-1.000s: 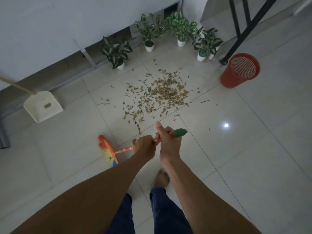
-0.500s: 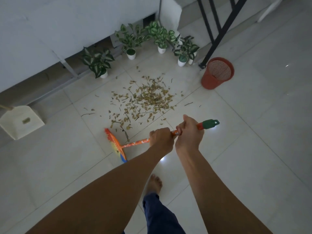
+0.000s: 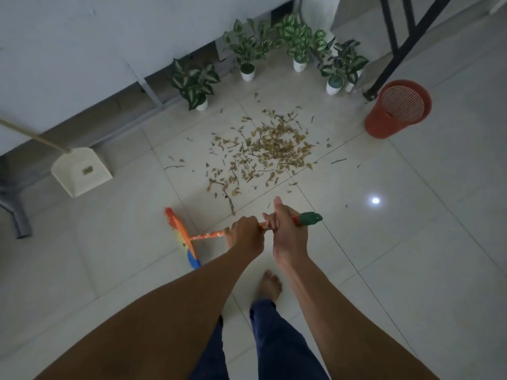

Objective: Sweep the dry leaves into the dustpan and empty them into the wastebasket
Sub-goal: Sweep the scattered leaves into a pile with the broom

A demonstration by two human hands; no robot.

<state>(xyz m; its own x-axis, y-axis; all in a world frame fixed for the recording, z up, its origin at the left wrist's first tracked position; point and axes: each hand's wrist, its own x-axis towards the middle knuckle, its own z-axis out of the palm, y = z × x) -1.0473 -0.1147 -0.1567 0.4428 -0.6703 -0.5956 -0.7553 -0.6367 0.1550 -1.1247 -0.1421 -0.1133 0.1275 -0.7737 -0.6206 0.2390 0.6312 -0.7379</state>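
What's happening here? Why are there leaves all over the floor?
A person is holding a broom with both hands. The left hand grips lower on the handle and the right hand grips near the green end. The dry leaves lie scattered on the tiles in front of some potted plants. The broom's head is left of the pile, not touching it. The dustpan sits by the wall, and the red wastebasket stands to the right.

- dry leaves [image 3: 269,152]: brown, loosely scattered on the floor, frame centre.
- dustpan [image 3: 82,171]: cream, at left (handle slanting to the upper left).
- wastebasket [image 3: 395,111]: red mesh, upright, upper right.
- broom [image 3: 183,237]: orange, head on the floor, lower centre.
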